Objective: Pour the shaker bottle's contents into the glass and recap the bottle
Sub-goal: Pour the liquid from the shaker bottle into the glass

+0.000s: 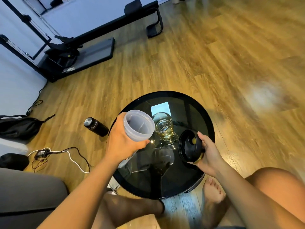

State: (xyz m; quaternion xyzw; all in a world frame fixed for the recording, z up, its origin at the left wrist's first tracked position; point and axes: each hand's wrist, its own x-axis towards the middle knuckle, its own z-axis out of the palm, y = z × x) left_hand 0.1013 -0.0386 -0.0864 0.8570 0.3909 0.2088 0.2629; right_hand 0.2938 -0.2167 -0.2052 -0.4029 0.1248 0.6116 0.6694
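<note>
My left hand (123, 139) grips a translucent grey shaker bottle (138, 125), uncapped, its open mouth facing me above the left side of the round black glass table (204, 113). The bottle looks empty inside. Just to its right stands a clear glass (164, 128) on the table, holding yellowish liquid. My right hand (208, 151) holds the black shaker cap (189, 145) on edge, its underside turned toward the bottle, a yellow spot showing inside it. Cap and bottle are apart.
A black flask (95, 126) stands on the wooden floor left of the table. Cables and a white cord (69, 154) lie beside it, with black bags at far left. Black gym equipment (79, 52) sits along the wall. My bare feet rest under the table's near edge.
</note>
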